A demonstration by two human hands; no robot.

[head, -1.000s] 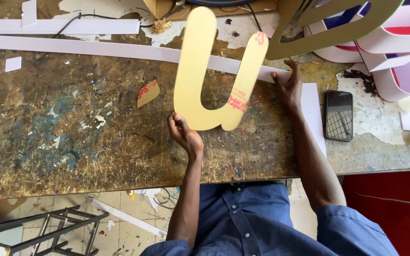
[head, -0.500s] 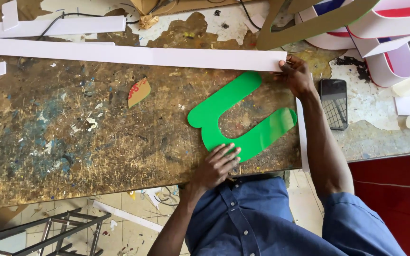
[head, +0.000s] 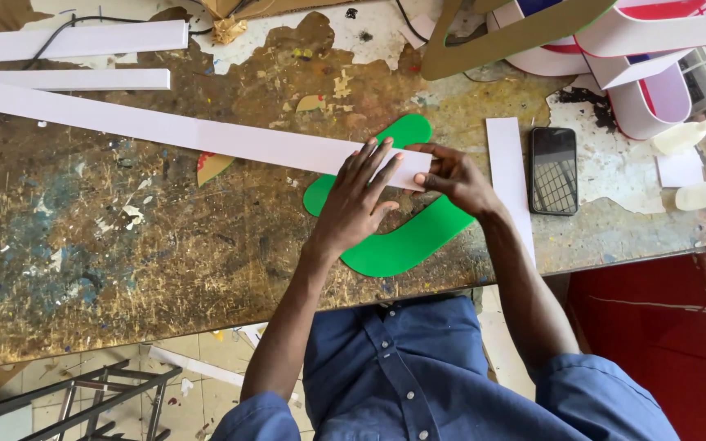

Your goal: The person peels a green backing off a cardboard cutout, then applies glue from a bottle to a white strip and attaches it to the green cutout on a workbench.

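A green U-shaped cut-out letter (head: 406, 241) lies flat on the paint-stained workbench (head: 108, 245). A long white strip (head: 165, 126) runs from the far left across the letter. My left hand (head: 357, 200) rests with fingers spread on the strip's right part, over the letter. My right hand (head: 451, 175) pinches the strip's right end between thumb and fingers.
A black phone (head: 553, 170) lies right of a short white strip (head: 507, 155). Large coloured channel letters (head: 614, 49) are stacked at the back right. More white strips (head: 83, 39) lie at the back left. White bottles (head: 700, 194) stand at the right edge. A metal frame (head: 83, 396) sits on the floor below.
The letter was held upright showing its yellow back, then laid green side up. My right hand pulled the long strip's end down over the letter, and my left hand moved onto the strip.
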